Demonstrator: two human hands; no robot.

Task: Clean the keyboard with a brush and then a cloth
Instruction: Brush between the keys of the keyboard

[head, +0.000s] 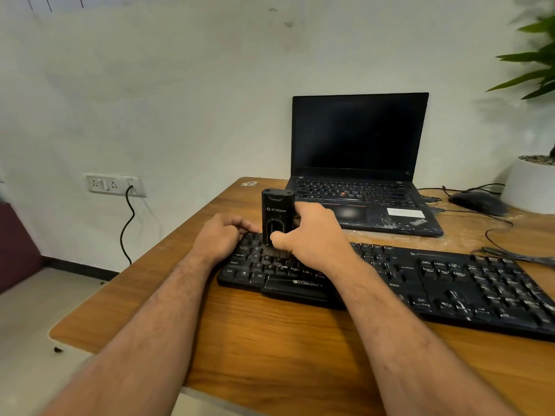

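Note:
A black keyboard (pixel 444 283) lies across the wooden desk (pixel 270 340). My right hand (pixel 309 235) grips a black block-shaped brush (pixel 277 211), held upright with its bristles down on the keys at the keyboard's left end. My left hand (pixel 220 235) rests on the keyboard's far left corner, fingers curled over its back edge. No cloth is in view.
An open black laptop (pixel 360 163) with a dark screen stands behind the keyboard. A black mouse (pixel 477 201) and cables lie at the right, beside a white plant pot (pixel 531 184). A wall socket (pixel 114 184) with a hanging cord is at the left.

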